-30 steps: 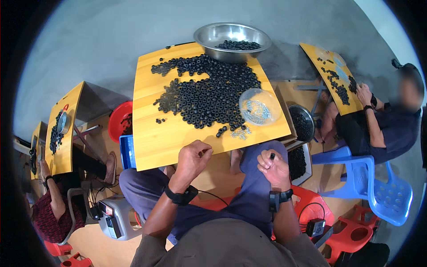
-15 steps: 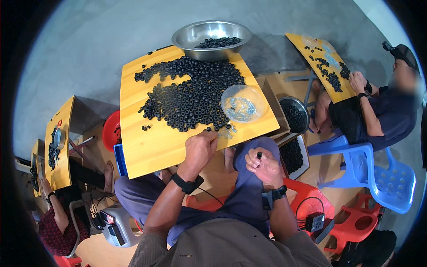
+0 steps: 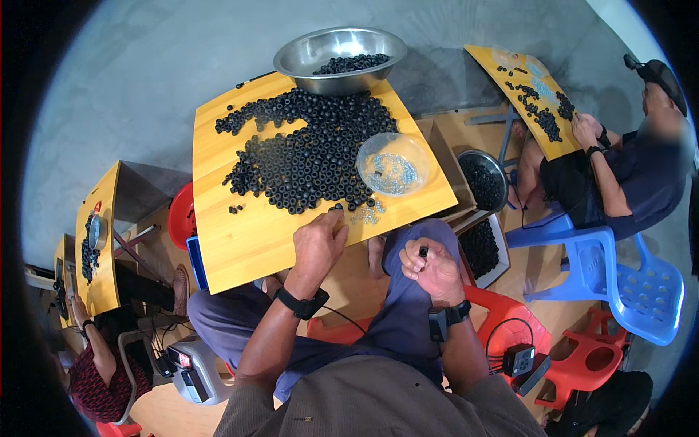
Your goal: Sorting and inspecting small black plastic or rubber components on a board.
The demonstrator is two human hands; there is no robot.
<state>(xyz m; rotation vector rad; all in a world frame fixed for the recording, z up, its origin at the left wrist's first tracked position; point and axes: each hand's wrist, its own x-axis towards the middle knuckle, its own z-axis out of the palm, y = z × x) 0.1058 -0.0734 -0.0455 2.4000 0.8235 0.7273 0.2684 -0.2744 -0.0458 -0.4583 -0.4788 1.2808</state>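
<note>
On the near edge of the yellow wooden worktop, the left hand rests palm down with its fingers curled forward, the fingertips touching a small black ring and lying just beside a scatter of small silvery parts on the board; whether the fingers actually pinch anything I cannot tell. The right hand is held off the worktop, above the lap, closed into a loose fist with a single small black piece pinched upright between thumb and fingertips. Both wrists carry black bands. Beyond the left hand spreads a broad heap of black rings that covers much of the middle of the worktop, thinning into strays toward the left. A clear plastic bowl holding more silvery parts sits at the heap's right side, touching it. At the far edge stands a steel bowl with a shallow layer of black rings inside. To the right of the worktop, lower down, a round pan and a pale tray are filled with black pieces. Further right another person sits on a blue plastic chair with hands on a second yellow board bearing rings. At the left rim, a third person sits by further yellow boards.
</note>
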